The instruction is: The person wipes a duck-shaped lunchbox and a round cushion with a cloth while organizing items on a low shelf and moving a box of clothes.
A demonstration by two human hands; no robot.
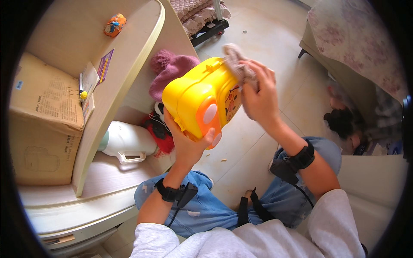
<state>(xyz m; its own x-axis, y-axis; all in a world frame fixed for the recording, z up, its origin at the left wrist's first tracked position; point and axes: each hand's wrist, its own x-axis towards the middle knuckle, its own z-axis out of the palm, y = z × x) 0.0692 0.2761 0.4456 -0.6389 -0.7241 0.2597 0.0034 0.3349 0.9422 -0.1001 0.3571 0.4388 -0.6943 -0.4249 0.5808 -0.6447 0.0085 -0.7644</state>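
A yellow plastic toy case point(190, 93) with orange and pink oval parts and a printed face hangs tilted above the floor. My left hand point(188, 142) grips its lower left end, thumb over the orange part. A pale pinkish cloth point(240, 66) is bunched in my right hand point(263, 93), lying against the case's upper right edge. Behind the case, at its left, is a mauve knit hat with a pompom point(176, 71).
On the curved wooden shelf point(129, 77) at the left are a cardboard box point(45, 119), a white jug with a handle point(129, 140) and an orange packet point(115, 25). A wheeled rack point(209, 32) stands behind; a flower-patterned cover point(351, 42) drapes furniture at the right.
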